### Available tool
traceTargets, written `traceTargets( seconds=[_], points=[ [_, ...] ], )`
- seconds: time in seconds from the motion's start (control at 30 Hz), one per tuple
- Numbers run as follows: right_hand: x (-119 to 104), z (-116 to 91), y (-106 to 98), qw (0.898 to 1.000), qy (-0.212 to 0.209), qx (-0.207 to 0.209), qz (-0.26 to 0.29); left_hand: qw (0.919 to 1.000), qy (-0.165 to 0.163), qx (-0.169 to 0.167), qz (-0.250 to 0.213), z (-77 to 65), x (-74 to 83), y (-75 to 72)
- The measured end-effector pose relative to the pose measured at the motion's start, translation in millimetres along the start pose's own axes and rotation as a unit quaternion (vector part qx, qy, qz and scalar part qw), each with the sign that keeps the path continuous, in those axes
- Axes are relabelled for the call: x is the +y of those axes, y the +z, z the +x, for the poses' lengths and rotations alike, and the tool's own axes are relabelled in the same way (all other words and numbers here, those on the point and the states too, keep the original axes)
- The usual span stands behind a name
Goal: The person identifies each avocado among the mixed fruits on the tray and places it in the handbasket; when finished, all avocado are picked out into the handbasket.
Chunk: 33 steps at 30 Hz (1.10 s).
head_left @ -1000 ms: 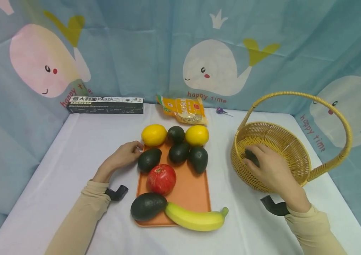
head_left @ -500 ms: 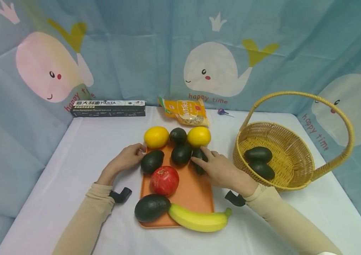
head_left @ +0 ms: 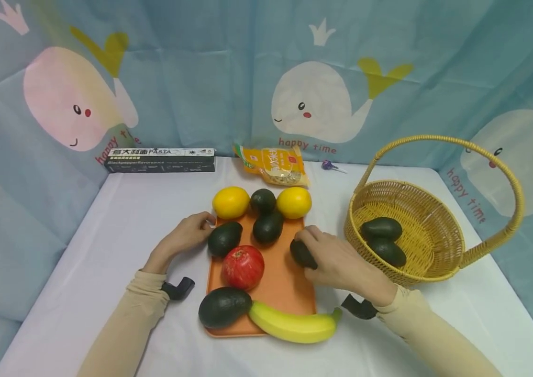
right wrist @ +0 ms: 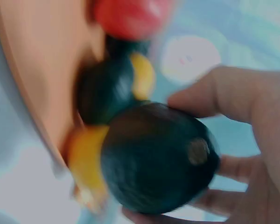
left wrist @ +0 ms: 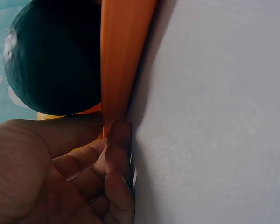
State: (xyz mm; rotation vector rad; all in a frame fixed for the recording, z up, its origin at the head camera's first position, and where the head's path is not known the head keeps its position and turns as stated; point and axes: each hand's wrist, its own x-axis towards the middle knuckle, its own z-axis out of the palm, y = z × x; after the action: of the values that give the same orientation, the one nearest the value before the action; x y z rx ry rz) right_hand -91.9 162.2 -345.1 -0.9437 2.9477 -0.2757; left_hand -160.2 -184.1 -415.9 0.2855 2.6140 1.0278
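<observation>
My right hand (head_left: 337, 260) grips a dark green avocado (head_left: 302, 254) above the right edge of the orange tray (head_left: 281, 293). In the right wrist view, thumb and fingers wrap that avocado (right wrist: 158, 158), its stem end showing. At the tray's left side, my left hand (head_left: 187, 234) pinches the rim. The left wrist view has its thumb and fingers at the tray wall (left wrist: 119, 60), beside another avocado (left wrist: 56, 56). On the tray are a red pomegranate (head_left: 243, 267), more avocados (head_left: 225, 307), two lemons (head_left: 231, 202) and a banana (head_left: 292, 323) across the front edge.
A wicker basket (head_left: 429, 209) with a tall arched handle stands at the right, two avocados (head_left: 381, 229) inside. Behind the tray lie a black pasta box (head_left: 160, 161), an orange food bag (head_left: 276, 165) and a lollipop (head_left: 328, 165). A whale-print curtain (head_left: 229, 89) surrounds the table.
My right hand has left the basket, where two avocados now show, and taken an avocado from the tray's right side, moving it slightly right and toward me. The left hand stays at the rim.
</observation>
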Motion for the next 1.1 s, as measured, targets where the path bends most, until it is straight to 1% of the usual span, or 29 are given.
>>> traceTargets(
  seconds=[0.07, 0.1, 0.2, 0.3, 0.37, 0.4, 0.5, 0.6, 0.73, 0.8, 0.87, 0.97, 1.03, 1.1],
  points=[
    [12, -12, -17, 0.998, 0.040, 0.045, 0.026, 1.0000, -0.002, 0.001, -0.002, 0.0, -1.0, 1.6],
    [19, -19, -26, 0.995, 0.061, 0.072, 0.037, 1.0000, -0.001, 0.001, -0.002, -0.3, -1.6, 1.8],
    [44, -37, -46, 0.981, 0.111, 0.150, 0.045, 1.0000, -0.003, 0.001, -0.003, 0.4, -1.4, 0.4],
    [64, -51, -49, 0.972, 0.141, 0.182, 0.039, 1.0000, -0.001, -0.002, -0.003, 0.3, -0.5, -1.0],
    [74, -57, -43, 0.971, 0.147, 0.183, 0.033, 1.0000, -0.004, -0.002, -0.004, 0.7, -0.4, -0.8],
    [76, -59, -39, 0.973, 0.145, 0.177, 0.034, 1.0000, -0.004, -0.002, -0.004, 0.9, -0.6, -0.6],
    [82, -60, -27, 0.980, 0.130, 0.149, 0.025, 1.0000, -0.004, -0.002, -0.002, 1.6, -1.9, 0.3],
    [85, -60, -19, 0.985, 0.130, 0.114, 0.013, 1.0000, -0.007, -0.002, -0.001, 2.7, -3.6, 1.7],
    [87, -62, -17, 0.988, 0.143, 0.063, 0.004, 1.0000, -0.007, -0.002, -0.002, 3.2, -5.3, 2.0],
    [87, -63, -19, 0.989, 0.143, 0.048, 0.001, 1.0000, -0.005, -0.002, -0.003, 3.3, -5.6, 1.7],
    [86, -63, -20, 0.989, 0.138, 0.049, -0.006, 1.0000, -0.002, -0.001, -0.003, 3.3, -5.3, 1.4],
    [76, -59, -26, 0.989, 0.130, 0.074, -0.016, 1.0000, -0.001, -0.002, -0.003, 2.7, -4.3, 1.0],
    [65, -50, -32, 0.989, 0.112, 0.099, -0.020, 1.0000, -0.001, -0.002, -0.002, 2.2, -3.8, 1.1],
    [51, -35, -37, 0.989, 0.088, 0.121, -0.022, 1.0000, 0.001, 0.000, 0.000, 1.8, -3.9, 1.4]
  ],
)
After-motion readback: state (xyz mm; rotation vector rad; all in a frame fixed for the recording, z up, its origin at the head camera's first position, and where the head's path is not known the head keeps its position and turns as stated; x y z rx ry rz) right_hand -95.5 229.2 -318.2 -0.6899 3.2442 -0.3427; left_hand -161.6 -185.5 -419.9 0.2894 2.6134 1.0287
